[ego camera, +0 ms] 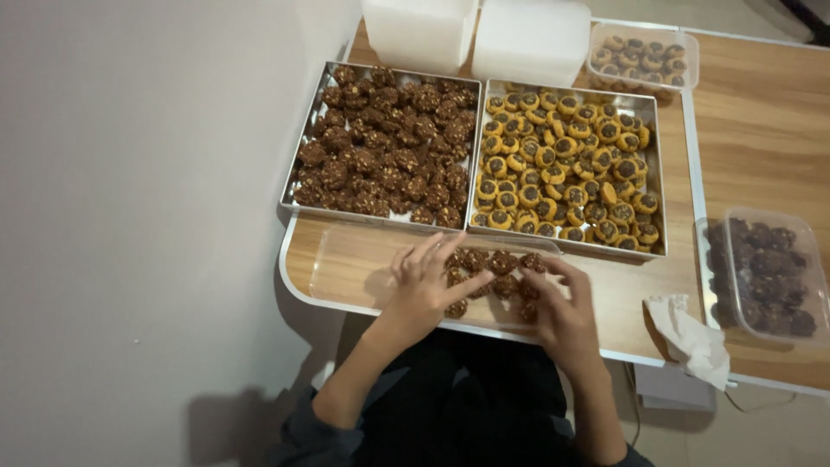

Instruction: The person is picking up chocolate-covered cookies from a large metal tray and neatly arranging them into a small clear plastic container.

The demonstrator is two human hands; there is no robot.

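Note:
A clear plastic box (346, 268) lies at the table's near edge, holding several dark chocolate cookies (488, 264) in its right half. My left hand (428, 290) rests inside the box with fingers spread, fingertips touching the cookies. My right hand (562, 311) sits at the box's right end, fingers curled over the cookies there; whether it pinches one I cannot see. Behind the box stand two metal trays: the left tray (290, 186) is heaped with dark chocolate cookies, the right tray (654, 173) with yellow chocolate-centred cookies.
A filled clear box of dark cookies (765, 272) sits at the right, a crumpled tissue (692, 337) beside it. A closed box of yellow cookies (641, 56) and two white containers (471, 35) stand at the back. A wall runs along the left.

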